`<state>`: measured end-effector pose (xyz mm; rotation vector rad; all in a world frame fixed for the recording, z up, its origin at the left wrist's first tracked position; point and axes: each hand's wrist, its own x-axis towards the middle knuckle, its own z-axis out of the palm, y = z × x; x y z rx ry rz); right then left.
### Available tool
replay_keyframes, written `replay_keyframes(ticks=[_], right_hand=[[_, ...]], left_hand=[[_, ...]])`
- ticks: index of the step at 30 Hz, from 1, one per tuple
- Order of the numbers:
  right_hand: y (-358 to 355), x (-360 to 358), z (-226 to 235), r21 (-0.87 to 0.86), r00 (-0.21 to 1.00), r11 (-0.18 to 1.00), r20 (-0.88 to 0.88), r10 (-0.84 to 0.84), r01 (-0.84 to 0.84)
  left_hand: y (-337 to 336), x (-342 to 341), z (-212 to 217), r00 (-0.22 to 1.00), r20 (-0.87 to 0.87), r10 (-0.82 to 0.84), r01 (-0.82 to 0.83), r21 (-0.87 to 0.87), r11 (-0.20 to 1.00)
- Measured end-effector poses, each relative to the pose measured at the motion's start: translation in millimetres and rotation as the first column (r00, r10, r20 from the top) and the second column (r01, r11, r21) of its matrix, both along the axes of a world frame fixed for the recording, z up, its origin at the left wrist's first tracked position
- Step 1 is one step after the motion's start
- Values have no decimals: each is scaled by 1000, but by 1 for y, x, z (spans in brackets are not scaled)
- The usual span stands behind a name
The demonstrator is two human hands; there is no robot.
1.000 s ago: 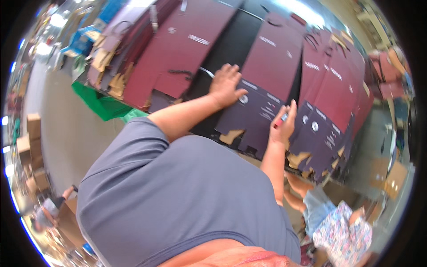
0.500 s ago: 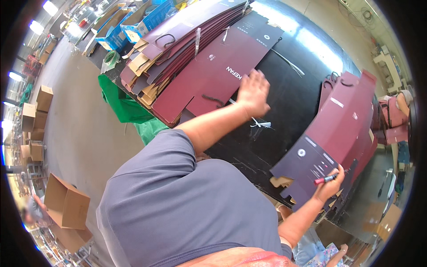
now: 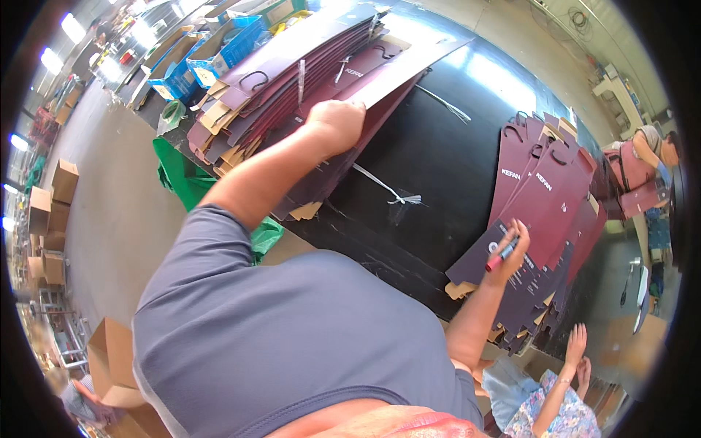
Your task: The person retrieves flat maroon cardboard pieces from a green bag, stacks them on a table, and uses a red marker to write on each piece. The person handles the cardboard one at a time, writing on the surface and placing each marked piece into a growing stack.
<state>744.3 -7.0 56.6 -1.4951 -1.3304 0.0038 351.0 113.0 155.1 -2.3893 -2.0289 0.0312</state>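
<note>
Moved onto the stack, left hand (image 3: pixel 337 123) curls around a maroon sheet (image 3: pixel 350 139); right hand (image 3: pixel 511 252) pinches a red marker (image 3: pixel 502 254)

surface: black glossy table (image 3: pixel 445 146) | left part: stack of flat maroon card blanks (image 3: pixel 292 80) | middle: white strap (image 3: pixel 387 191) | right part: fanned maroon card blanks (image 3: pixel 544 212) | far left edge: blue crates (image 3: pixel 219 51)

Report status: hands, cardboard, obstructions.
Left hand gripping maroon flat carton at left stack. Right hand holding red marker on right stack. Nothing blocking.
</note>
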Motion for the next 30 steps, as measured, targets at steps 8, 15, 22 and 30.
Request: replay_keyframes(ticks=[8, 15, 22, 30], right_hand=[[-1, 0, 0, 44, 821, 997, -565, 77, -64], [-18, 22, 7, 220, 319, 973, -929, 187, 68], [-25, -41, -31, 2, 640, 940, -732, 234, -342], [23, -90, -85, -12, 656, 922, -706, 267, -387]], left_hand=[[-30, 7, 53, 829, -90, -552, 375, 822, 429], [125, -19, -28, 681, 732, -30, -473, 471, 745], [24, 60, -153, 684, 681, 262, -17, -344, 939], [-50, 80, -149, 872, 473, 123, -39, -183, 982]])
